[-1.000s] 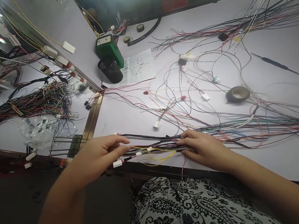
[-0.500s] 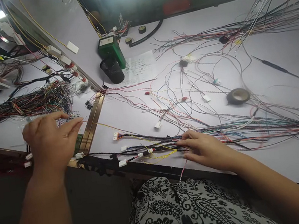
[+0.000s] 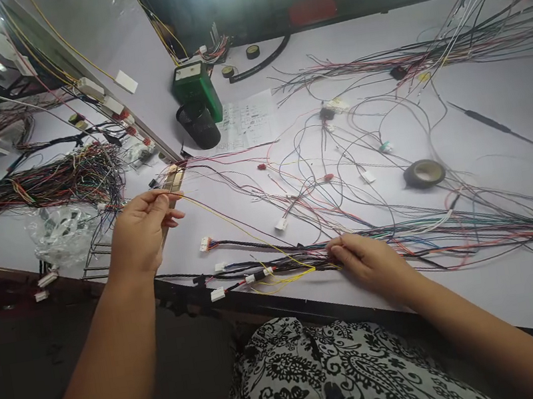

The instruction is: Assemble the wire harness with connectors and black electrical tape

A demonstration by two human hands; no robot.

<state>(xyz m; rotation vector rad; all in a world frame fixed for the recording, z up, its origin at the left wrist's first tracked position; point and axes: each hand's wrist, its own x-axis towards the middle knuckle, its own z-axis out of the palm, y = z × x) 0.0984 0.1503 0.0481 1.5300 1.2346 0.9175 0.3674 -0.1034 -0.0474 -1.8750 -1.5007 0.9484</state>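
My left hand (image 3: 141, 236) is raised at the left, thumb and fingertips pinched on a yellow wire (image 3: 221, 217) and a dark red wire (image 3: 234, 221). Both run slanting down to the wire bundle (image 3: 301, 263) along the table's front. There my right hand (image 3: 368, 264) is closed on the bundle, thumb against fingers; which strands it grips is partly hidden. Left of it, loose yellow wires (image 3: 294, 277) fan out. White connectors end several branches, among them one with orange wires (image 3: 205, 243) and one near the edge (image 3: 217, 294).
A roll of black tape (image 3: 410, 176) and a dark pointed tool (image 3: 486, 117) lie on the right. Further back are a mesh cup (image 3: 199, 129), a green box (image 3: 206, 88) and a printed sheet (image 3: 253, 117). A metal-edged partition (image 3: 160, 135) stands left; beyond it lies a wire pile (image 3: 41, 181).
My left hand has moved right and now pinches a dark red wire with the yellow one. My right hand's fingers have closed further; the pink wire end that hung below it no longer shows.
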